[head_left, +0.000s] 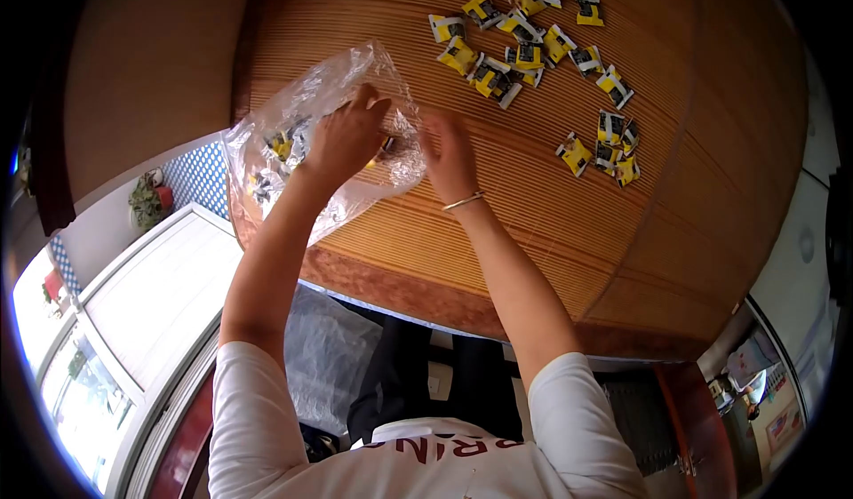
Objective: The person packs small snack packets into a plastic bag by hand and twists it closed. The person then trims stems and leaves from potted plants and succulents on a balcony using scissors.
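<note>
A crumpled clear plastic bag (333, 79) lies on the left side of the table, with several small yellow, black and white packets (283, 147) showing through it. My left hand (349, 135) is over the bag, its fingers bent and gripping the film; the fingertips are partly hidden. At the bag's right edge, my right hand (451, 155) has its thumb and fingers closed on the plastic. A bracelet (464, 201) circles my right wrist. One dark-and-yellow packet (387, 147) shows through the bag between my hands.
Many loose packets (529, 55) are scattered at the far middle of the ribbed brown table (533, 223). A smaller cluster (613, 143) lies to the right, with a single packet (575, 154) beside it. Below the table edge hangs another clear plastic sheet (324, 357).
</note>
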The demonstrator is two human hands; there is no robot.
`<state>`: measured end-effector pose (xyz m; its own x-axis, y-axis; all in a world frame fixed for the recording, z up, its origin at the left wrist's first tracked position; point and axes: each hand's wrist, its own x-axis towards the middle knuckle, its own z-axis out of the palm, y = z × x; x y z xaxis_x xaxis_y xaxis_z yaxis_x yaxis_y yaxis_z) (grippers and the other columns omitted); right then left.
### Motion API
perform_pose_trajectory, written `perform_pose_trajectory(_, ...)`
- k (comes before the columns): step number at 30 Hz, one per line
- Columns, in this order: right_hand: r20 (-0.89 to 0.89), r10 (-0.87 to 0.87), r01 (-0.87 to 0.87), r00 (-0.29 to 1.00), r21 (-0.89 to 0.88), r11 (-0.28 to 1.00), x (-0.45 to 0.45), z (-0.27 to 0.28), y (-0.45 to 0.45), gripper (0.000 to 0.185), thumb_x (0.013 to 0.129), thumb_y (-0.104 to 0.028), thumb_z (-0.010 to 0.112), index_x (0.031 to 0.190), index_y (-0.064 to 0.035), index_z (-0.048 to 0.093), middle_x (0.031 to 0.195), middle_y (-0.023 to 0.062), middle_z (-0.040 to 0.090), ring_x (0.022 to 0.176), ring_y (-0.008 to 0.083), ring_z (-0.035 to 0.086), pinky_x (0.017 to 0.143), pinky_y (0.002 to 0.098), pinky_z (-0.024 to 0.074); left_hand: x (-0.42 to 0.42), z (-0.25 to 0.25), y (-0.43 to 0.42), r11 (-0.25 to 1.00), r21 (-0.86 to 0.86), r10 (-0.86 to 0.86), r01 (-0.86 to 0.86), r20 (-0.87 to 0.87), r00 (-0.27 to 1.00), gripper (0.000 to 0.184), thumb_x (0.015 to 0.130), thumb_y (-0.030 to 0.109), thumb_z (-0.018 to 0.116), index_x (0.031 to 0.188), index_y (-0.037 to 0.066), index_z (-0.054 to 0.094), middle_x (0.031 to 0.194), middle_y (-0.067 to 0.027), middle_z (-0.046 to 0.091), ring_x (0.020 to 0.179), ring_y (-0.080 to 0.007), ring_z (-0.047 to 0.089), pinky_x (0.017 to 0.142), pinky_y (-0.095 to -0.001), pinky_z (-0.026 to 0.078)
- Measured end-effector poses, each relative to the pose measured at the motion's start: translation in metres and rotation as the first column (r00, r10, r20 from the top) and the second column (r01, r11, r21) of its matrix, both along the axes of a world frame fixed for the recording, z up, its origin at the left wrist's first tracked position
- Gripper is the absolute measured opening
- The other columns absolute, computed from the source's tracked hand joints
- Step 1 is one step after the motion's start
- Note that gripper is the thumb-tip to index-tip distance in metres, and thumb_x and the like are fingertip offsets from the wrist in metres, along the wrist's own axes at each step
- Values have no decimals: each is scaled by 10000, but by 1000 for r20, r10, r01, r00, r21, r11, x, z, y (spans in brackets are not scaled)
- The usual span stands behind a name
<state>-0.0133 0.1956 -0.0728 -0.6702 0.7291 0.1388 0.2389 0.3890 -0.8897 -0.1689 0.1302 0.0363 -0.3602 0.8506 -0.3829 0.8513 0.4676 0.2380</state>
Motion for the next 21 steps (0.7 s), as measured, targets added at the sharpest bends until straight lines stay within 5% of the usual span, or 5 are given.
perform_pose_trajectory(3, 193, -284, 337, 939, -356, 872, 8, 16, 41, 253, 847, -66, 609, 1090, -39, 548, 1032, 153, 580, 949, 312, 565, 805, 422, 472, 5, -24, 35, 986, 164, -50, 34, 90, 995, 322, 856, 158, 616, 1169, 89, 587, 1186, -102, 551, 964, -276, 649, 818, -386, 550)
perform_pose_trajectory(8, 324, -240, 140, 915, 304, 942, 22, -26, 104, 367, 807, -89, 677, 1148, -47, 549, 1074, 155, 547, 1009, 343, 529, 826, 452, 461, 51, -73, 114, 956, 217, 151, -196, 206, 967, 375, 820, 209, 662, 1175, 115, 586, 1184, -121, 539, 1067, -307, 590, 828, -411, 542)
perform_pose_trajectory(12, 453, -270, 124, 849, 327, 937, 20, -23, 111, 319, 771, -127, 723, 1023, -34, 552, 1055, 161, 550, 1053, 350, 503, 813, 446, 454, 68, -89, 125, 953, 168, 226, -252, 161, 961, 405, 800, 233, 674, 1187, 163, 579, 1170, -98, 539, 1105, -331, 561, 827, -444, 536)
perform_pose_trajectory(18, 374, -287, 285, 882, 60, 957, 40, -39, 106, 261, 813, -140, 695, 989, -30, 536, 943, 164, 586, 879, 327, 584, 740, 423, 479, 59, -83, 105, 945, 288, 118, -153, 135, 984, 261, 837, 175, 628, 1097, 145, 626, 1038, -58, 622, 974, -258, 620, 758, -392, 553)
perform_pose_trajectory(21, 176, -366, 406, 914, -361, 839, 45, -30, 91, 236, 844, -142, 663, 1005, -26, 536, 952, 166, 614, 848, 303, 616, 736, 399, 491, 41, -49, 70, 916, 400, -22, -2, 56, 998, 186, 854, 140, 609, 1036, 139, 648, 960, -38, 648, 915, -239, 631, 730, -372, 552)
